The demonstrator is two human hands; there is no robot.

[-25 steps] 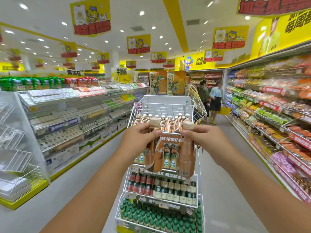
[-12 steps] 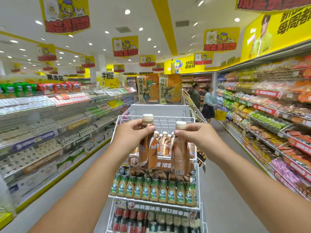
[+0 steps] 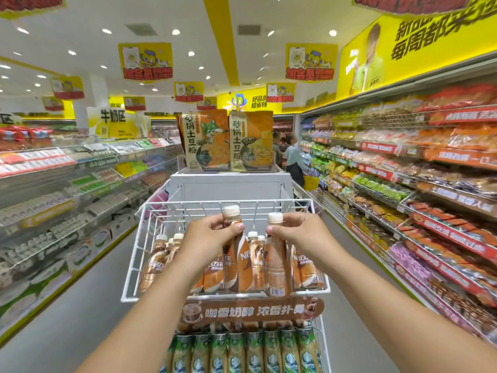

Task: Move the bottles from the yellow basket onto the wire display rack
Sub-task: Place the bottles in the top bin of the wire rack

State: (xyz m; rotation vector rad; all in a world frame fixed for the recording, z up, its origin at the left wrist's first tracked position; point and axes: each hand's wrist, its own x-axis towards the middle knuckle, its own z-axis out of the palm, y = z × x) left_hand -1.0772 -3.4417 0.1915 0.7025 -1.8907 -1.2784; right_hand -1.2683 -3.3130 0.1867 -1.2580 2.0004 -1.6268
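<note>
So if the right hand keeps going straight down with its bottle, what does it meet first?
Probably the white wire rack basket: the right hand holds its brown coffee bottle at the front row, beside shelved brown bottles. Depth is unclear.

Bottles (image 3: pixel 238 262) read "NES…", likely Nescafé; pouches (image 3: pixel 204 140) read 砂锅土豆粉; sign (image 3: pixel 113 115) reads 牛奶区

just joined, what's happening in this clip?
A person is stocking a shop's wire display rack. Each hand grips one brown coffee bottle by the neck: the left hand holds the left bottle, the right hand holds the right bottle. Both bottles are upright over the top tier, among the brown bottles already standing there. Whether they rest on the shelf cannot be told. The tier below holds green-labelled bottles.
</note>
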